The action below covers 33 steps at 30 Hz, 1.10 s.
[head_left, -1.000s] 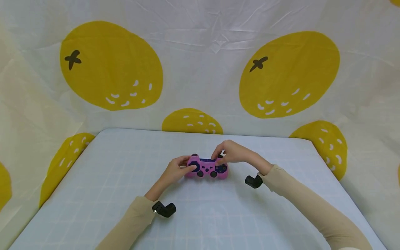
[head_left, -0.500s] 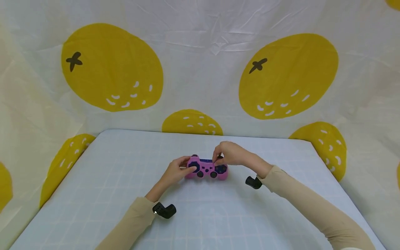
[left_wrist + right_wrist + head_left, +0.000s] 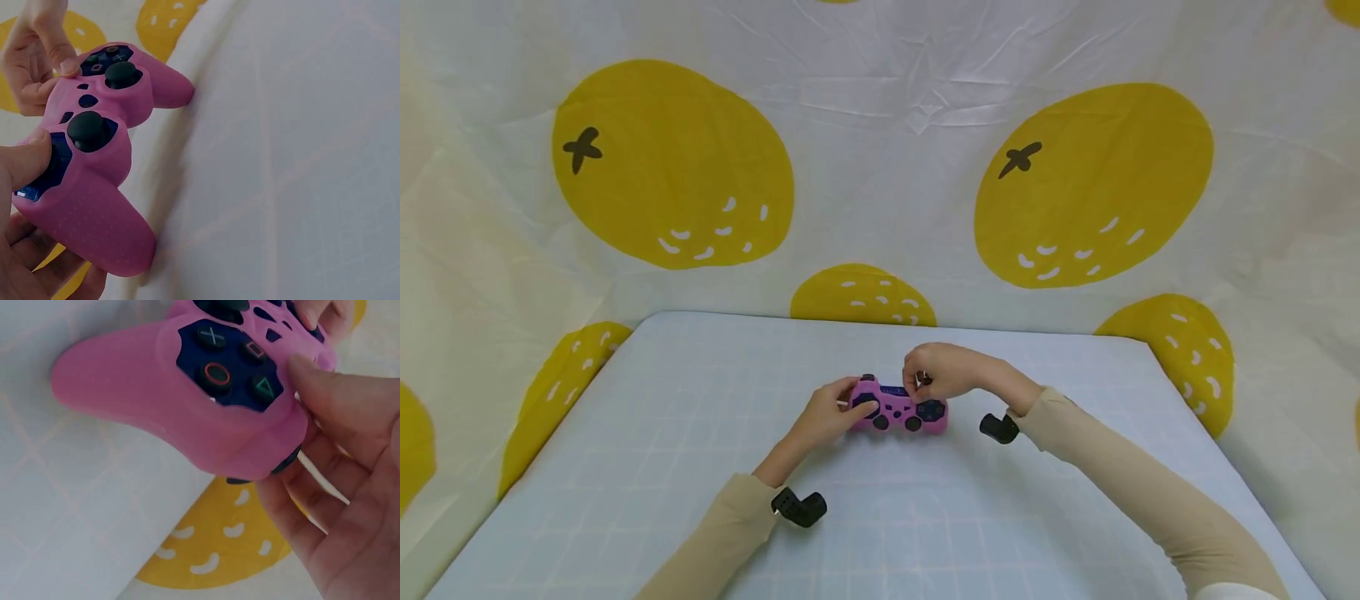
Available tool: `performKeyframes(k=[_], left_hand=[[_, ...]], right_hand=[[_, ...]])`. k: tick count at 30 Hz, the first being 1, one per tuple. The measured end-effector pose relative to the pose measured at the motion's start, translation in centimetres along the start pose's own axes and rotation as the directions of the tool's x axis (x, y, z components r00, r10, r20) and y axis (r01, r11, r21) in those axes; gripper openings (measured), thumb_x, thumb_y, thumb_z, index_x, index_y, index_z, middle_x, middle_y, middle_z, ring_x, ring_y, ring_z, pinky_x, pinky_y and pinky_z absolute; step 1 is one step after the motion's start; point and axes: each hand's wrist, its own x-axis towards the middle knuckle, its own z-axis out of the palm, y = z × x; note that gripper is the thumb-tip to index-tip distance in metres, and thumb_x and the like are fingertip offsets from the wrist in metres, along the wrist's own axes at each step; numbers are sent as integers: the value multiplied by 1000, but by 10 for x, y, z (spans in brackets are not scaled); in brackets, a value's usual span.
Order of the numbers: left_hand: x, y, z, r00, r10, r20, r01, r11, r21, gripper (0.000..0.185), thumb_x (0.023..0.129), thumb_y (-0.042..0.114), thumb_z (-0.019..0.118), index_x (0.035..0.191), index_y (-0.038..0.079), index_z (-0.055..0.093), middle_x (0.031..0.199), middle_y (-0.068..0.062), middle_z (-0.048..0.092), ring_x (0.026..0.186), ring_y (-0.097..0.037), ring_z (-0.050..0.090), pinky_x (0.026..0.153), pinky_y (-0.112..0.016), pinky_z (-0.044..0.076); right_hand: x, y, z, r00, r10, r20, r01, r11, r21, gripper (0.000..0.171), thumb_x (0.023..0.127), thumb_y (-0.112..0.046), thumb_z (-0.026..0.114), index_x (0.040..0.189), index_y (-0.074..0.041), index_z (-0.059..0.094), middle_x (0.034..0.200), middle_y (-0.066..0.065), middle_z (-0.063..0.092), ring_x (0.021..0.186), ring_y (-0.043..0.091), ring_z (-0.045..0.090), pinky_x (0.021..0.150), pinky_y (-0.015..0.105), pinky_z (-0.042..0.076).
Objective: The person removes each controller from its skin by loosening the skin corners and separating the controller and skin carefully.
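Note:
A game controller in a pink rubbery cover (image 3: 891, 406) is held above the table, its dark blue face and black thumbsticks showing through cut-outs. My left hand (image 3: 823, 417) grips its left end, thumb on the blue panel by the left stick and fingers underneath, as the left wrist view shows. With thumb and fingers, my right hand (image 3: 946, 371) pinches the cover's top edge just inside the symbol buttons. In the right wrist view the right thumb (image 3: 337, 394) presses on the pink rim beside the triangle button (image 3: 264, 386). A dark blue strip shows along the controller's top middle.
A pale checked cloth covers the table (image 3: 895, 517). Behind it hangs a white curtain (image 3: 880, 167) printed with large yellow fruits. Black wrist cameras (image 3: 800, 507) sit at both cuffs of the beige sleeves (image 3: 1120, 475).
My right hand has shifted slightly left along the controller's top edge, its fingers drawing closer together at the cover. The left hand keeps nearly the same grip.

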Motion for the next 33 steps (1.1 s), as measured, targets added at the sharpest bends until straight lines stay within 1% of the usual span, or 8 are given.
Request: performKeyframes(k=[3,6,11,14,20,25,30,33], left_hand=[[0,-1,0,1000,3,-1,-3,1000,-3,48,86,31,72,126,7,59,104,-5,68,91,-17,62,76,-29,56],[0,-1,0,1000,26,-3,-26,1000,4,48,87,30,71,126,6,59,104,-6,69,89,-16,62,73,-26,55],[-2,1,0,999,36,-13,-36,999,17,47,87,27,71,127,6,59,102,-7,69,85,-16,61,69,-24,53],[-2,0,0,999,32,-8,-32,999,18,48,87,29,71,128,7,58,102,-7,69,85,-15,60,69,-23,52],[-1,-2,0,999,29,13,-29,999,23,49,89,31,69,131,9,55,105,-7,68,86,-14,59,70,-23,52],[-1,-5,1,999,37,18,-38,999,38,47,90,30,67,129,8,55,103,-7,68,82,-14,58,71,-24,51],[-2,-5,2,998,51,47,-50,998,-29,42,92,27,65,127,7,53,108,-8,66,89,-14,59,78,-26,53],[-2,-7,3,995,66,75,-60,995,-79,40,93,26,64,125,6,52,109,-8,64,90,-15,58,79,-24,51]], right_hand=[[1,4,-2,998,-57,38,55,997,47,9,87,-14,70,80,-16,66,77,-9,59,74,7,50,74,26,49],[2,7,-6,992,-99,82,92,993,80,8,89,-15,68,81,-16,66,78,-9,60,77,6,50,78,28,50],[7,11,-11,980,-134,145,117,986,118,7,91,-16,66,84,-16,65,82,-10,62,87,4,58,89,29,51],[11,11,-13,978,-121,170,99,986,133,6,91,-16,66,84,-16,65,83,-10,62,90,5,61,92,28,50],[12,12,-11,977,-56,205,23,987,160,7,91,-17,66,85,-17,63,84,-10,60,89,7,57,91,26,49],[12,13,-8,979,-50,198,18,987,160,8,92,-17,65,84,-17,62,83,-9,58,86,8,54,86,25,47],[12,11,-8,977,-45,209,11,987,159,8,93,-17,63,85,-16,62,80,-9,55,79,7,51,77,24,45],[12,9,-7,976,-30,217,-7,986,169,9,93,-15,62,85,-15,60,78,-8,53,76,7,50,73,23,44]])
